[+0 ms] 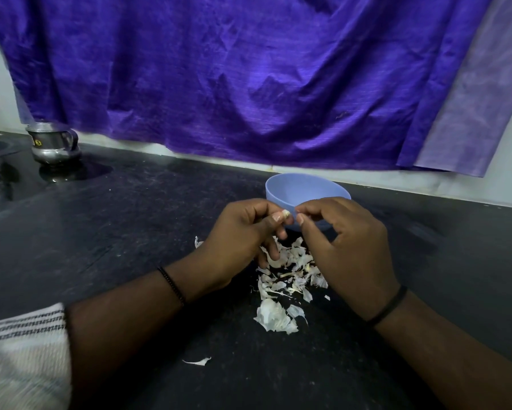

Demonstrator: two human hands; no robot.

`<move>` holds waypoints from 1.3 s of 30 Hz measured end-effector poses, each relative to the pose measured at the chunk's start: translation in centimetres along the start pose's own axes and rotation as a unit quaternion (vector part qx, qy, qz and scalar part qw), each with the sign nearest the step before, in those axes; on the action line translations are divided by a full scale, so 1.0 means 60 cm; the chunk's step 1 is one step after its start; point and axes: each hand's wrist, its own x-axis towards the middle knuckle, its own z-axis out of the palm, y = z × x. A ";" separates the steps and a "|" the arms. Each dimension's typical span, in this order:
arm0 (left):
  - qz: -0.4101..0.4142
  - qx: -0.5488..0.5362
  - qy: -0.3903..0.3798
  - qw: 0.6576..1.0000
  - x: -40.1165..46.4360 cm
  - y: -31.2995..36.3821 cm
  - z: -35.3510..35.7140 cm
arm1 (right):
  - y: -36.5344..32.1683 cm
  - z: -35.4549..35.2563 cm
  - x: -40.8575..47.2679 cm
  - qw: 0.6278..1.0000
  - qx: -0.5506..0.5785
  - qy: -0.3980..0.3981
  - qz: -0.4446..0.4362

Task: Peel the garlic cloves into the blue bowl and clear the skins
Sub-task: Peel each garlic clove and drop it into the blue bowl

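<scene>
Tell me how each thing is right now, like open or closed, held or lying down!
Garlic clove: pinched between both hands, partly peeled.
Left hand: grips the clove.
Right hand: pinches at the clove's skin.
Blue bowl: upright behind the hands; contents hidden.
Garlic skins: loose, scattered on the counter.
Steel jug: upright at the far left.
Purple cloth: hanging, wrinkled.

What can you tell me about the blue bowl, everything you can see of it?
The blue bowl is a small, round, pale blue bowl that looks like matte plastic, with a smooth plain wall and thin rim. It stands upright on the dark countertop, near the wall below the purple cloth. Its visible inside looks empty, though its bottom is hidden. The left hand and right hand, pinching a garlic clove, cover its near side; contact cannot be told.
</scene>
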 end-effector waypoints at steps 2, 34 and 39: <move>0.009 0.029 -0.007 1.000 0.000 -0.002 0.001 | 0.001 -0.001 0.000 1.000 -0.010 -0.005 -0.014; 0.092 0.171 0.018 0.981 0.004 -0.010 0.001 | -0.017 -0.001 0.004 0.997 0.017 -0.044 0.065; 0.063 0.114 0.061 0.990 0.006 -0.014 0.003 | -0.015 0.003 0.003 0.985 0.084 -0.038 0.143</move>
